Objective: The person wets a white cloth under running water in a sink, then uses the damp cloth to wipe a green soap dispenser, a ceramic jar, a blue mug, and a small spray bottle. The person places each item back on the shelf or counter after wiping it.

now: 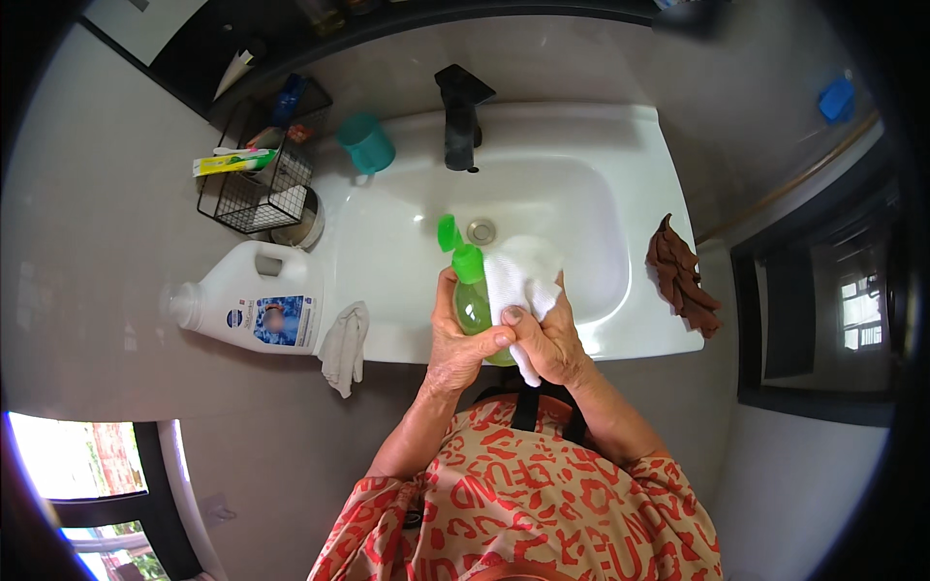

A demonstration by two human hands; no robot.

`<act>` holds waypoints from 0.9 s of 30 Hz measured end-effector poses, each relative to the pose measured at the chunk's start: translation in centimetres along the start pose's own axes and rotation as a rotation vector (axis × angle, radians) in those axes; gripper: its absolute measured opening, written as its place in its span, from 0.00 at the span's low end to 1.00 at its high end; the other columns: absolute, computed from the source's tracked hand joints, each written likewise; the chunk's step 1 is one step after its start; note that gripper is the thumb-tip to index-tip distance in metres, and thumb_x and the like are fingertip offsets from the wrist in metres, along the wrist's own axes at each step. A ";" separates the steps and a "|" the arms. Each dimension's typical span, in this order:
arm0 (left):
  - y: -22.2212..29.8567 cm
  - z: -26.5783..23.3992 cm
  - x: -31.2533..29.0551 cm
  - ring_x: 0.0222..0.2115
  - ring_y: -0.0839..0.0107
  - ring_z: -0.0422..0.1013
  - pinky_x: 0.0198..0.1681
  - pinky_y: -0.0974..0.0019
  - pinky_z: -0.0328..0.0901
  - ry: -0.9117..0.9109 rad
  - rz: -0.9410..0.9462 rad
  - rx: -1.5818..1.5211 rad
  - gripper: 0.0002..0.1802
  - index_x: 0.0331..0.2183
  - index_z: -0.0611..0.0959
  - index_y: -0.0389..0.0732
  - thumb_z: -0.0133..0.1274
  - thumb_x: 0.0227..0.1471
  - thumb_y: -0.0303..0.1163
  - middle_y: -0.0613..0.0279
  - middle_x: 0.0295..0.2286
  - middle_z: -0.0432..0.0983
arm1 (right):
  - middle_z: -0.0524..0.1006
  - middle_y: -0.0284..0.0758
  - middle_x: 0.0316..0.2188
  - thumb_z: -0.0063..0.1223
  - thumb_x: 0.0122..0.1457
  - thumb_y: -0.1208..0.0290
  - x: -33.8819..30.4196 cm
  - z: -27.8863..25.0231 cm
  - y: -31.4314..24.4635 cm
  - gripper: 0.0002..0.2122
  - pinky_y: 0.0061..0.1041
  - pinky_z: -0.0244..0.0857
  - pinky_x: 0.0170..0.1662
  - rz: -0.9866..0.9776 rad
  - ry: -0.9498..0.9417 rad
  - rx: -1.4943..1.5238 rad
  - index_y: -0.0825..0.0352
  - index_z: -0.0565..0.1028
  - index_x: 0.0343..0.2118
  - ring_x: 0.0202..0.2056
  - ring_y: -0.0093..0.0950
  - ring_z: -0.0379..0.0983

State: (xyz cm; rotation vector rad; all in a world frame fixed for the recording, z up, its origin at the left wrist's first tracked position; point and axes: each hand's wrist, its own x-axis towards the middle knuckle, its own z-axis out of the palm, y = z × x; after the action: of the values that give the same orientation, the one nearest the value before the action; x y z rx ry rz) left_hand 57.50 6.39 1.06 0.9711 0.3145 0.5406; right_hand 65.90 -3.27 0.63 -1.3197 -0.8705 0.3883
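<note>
While left hand (452, 341) grasps green bottle (473, 308), right hand (549, 341) clasps white cloth (521, 269) against its three-o'clock side; plastic jug (250, 302) at nine o'clock, faucet (461, 121) at twelve.

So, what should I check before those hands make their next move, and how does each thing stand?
1. Bottle gripped by left hand: ok.
2. White cloth held in right hand: ok.
3. Green top on the bottle: ok.
4. Tap not running: ok, no stream visible.
5. Drain uncovered: ok.
6. Bottle's fill level: cannot tell, hands and cloth hide much of it.
</note>
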 end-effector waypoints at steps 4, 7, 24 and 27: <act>-0.3 -1.2 0.0 0.45 0.69 0.66 0.48 0.65 0.63 -0.045 -0.018 0.043 0.52 0.51 0.61 0.40 0.73 0.23 0.32 0.60 0.42 0.68 | 0.66 0.46 0.44 0.36 0.59 0.58 2.6 -0.4 -1.0 0.20 0.35 0.44 0.56 -0.055 -0.164 -0.186 0.69 0.70 0.44 0.50 0.43 0.53; -0.8 -1.8 -0.1 0.47 0.68 0.64 0.51 0.64 0.60 -0.088 -0.031 0.061 0.53 0.51 0.61 0.40 0.73 0.22 0.34 0.60 0.44 0.67 | 0.68 0.43 0.43 0.35 0.61 0.57 4.7 -1.4 -0.6 0.18 0.34 0.46 0.55 0.058 -0.339 -0.151 0.67 0.72 0.40 0.47 0.40 0.54; -1.1 -2.3 1.5 0.49 0.67 0.63 0.53 0.62 0.61 -0.122 0.003 0.022 0.53 0.56 0.60 0.46 0.70 0.27 0.29 0.62 0.48 0.63 | 0.61 0.49 0.51 0.51 0.55 0.63 -1.3 0.7 -0.1 0.23 0.38 0.51 0.55 -0.029 -0.054 -0.026 0.69 0.63 0.51 0.52 0.47 0.57; -2.1 -2.8 1.3 0.51 0.66 0.61 0.54 0.60 0.59 -0.144 0.043 0.043 0.56 0.57 0.59 0.49 0.71 0.24 0.27 0.62 0.49 0.63 | 0.62 0.47 0.49 0.48 0.57 0.60 -0.5 -0.2 -1.6 0.23 0.37 0.51 0.55 0.166 -0.068 0.178 0.71 0.63 0.50 0.50 0.45 0.60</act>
State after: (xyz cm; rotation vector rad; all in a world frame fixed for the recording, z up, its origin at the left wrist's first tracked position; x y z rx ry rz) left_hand 57.84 8.09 -2.26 1.0546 0.1770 0.5016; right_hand 65.43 -4.16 2.00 -1.2226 -0.7661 0.6300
